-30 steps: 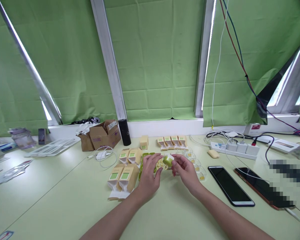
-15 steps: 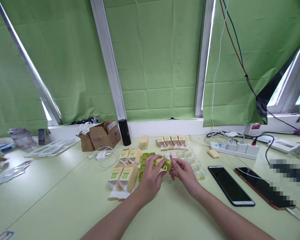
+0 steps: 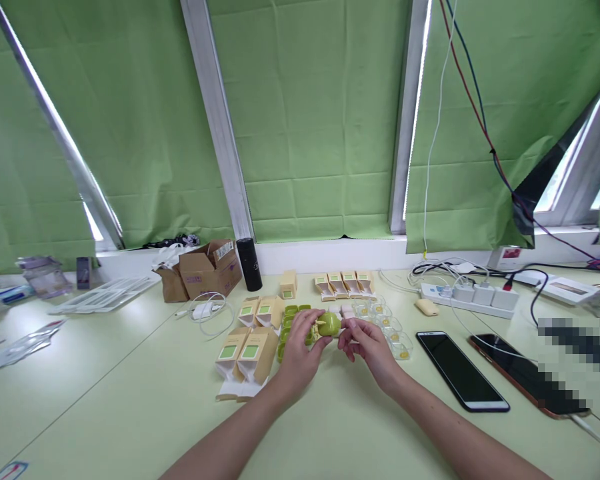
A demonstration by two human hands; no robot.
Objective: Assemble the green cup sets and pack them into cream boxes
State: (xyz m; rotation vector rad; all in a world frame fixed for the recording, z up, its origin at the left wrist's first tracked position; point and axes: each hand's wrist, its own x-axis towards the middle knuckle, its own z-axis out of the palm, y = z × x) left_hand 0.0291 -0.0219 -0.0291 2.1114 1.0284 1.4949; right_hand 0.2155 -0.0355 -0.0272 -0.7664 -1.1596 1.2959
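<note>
A small, rounded, glossy green case (image 3: pixel 329 324) is held over the table in front of me, with pale cream parts on its left side. My left hand (image 3: pixel 304 343) has its thumb and fingers closed around that left side. At the right edge of the case, my right hand (image 3: pixel 364 340) is pinched, its fingertips against the edge and the other fingers curled. Several more green containers (image 3: pixel 284 337) stand behind and left of my left hand, partly hidden by it. Clear plastic cups with yellow centres (image 3: pixel 399 347) stand beyond my right hand, next to small pale pink pieces (image 3: pixel 347 311).
Cream boxes with green labels (image 3: pixel 257 353) stand left of my hands, and more boxes (image 3: pixel 344 285) stand behind. A cardboard box (image 3: pixel 210 270) and a black cylinder (image 3: pixel 249 265) are at the back. Two phones (image 3: pixel 460 370) and a power strip (image 3: pixel 470 300) lie on the right.
The green case has been turned in my fingers: its pale clasp faced me before, and a smooth rounded face shows now. Both hands have shifted only slightly.
</note>
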